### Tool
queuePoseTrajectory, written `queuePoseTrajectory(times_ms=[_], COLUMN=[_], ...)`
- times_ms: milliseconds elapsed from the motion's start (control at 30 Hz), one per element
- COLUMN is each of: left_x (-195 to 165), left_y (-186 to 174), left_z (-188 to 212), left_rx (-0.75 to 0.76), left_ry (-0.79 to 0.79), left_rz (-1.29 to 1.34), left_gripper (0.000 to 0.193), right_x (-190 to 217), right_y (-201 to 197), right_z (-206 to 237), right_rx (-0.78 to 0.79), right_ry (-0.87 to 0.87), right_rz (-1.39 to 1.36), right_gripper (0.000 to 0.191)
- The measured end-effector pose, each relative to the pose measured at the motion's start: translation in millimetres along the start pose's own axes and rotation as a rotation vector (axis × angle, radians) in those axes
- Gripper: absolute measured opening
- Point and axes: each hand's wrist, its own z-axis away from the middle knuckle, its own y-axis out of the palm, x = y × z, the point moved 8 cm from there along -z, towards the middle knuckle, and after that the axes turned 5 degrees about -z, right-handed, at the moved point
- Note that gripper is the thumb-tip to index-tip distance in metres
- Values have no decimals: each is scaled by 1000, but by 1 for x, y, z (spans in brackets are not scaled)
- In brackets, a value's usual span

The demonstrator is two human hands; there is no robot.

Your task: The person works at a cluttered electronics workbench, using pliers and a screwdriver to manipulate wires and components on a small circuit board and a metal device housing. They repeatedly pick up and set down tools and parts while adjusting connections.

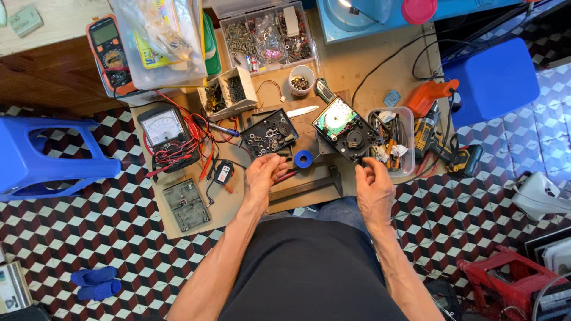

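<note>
**Inspector:** Start at the hands. What does each hold?

**Assessor:** The left hand (263, 174) is curled around a thin dark rod with a red part (288, 176); it looks like a probe or an iron, I cannot tell which. The tip reaches toward the blue tape roll (303, 159), just past the fingers. The right hand (373, 185) is half closed, fingertips pinched together; whether anything small sits between them is not visible.

**Inspector:** And the work piece?

**Assessor:** The opened meter (344, 129) lies just beyond the right hand, tilted, green board and dial uppermost, so its inside faces the person. Its black back shell (270, 134) lies beyond the left hand, used as a dish for loose screws and washers, presumably to stop them rolling off.

**Inspector:** Further out?

**Assessor:** Right of the opened meter, a clear tub (394, 138) of hand tools, then a drill (438, 138). Left of the shell, an analogue meter (162, 127) with red leads (190, 142) tangled beside it, and a grey board (187, 204) nearer the person. Beyond, a white cup (301, 79) and a parts organiser (267, 38).

**Inspector:** Surface and room?

**Assessor:** Everything rests on a low plywood board (333, 71) laid over a cube-patterned tiled floor (89, 238). A blue stool (35, 157) stands well to the left and a red one (502, 276) to the right.
</note>
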Motion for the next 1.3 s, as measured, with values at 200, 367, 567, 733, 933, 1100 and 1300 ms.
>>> queuePoseTrajectory(times_ms=[200, 367, 567, 733, 933, 1100, 1300], left_x=[-9, -21, -21, -27, -39, -49, -69], left_y=[45, 63, 80, 93, 113, 136, 174], left_z=[15, 30, 42, 38, 32, 29, 34], left_rx=[49, -7, -70, -86, -21, 51, 160], left_ry=[21, 53, 65, 87, 102, 86, 152], left_rz=[-56, -70, -30, -13, -33, -79, -122], left_gripper=[36, 35, 33, 32, 34, 33, 29], right_x=[29, 24, 17, 11, 4, -10, 2], right_y=[5, 27, 30, 26, 12, -1, -9], right_z=[-53, -77, -86, -99, -99, -99, -103], right_rx=[41, 182, 275, 330, 374, 371, 394], right_ry=[-327, -355, -406, -307, -192, 69, 307], right_rz=[239, 448, 398, 287, 15, -373, -804], right_gripper=[37, 52, 49, 45, 36, 27, 30])
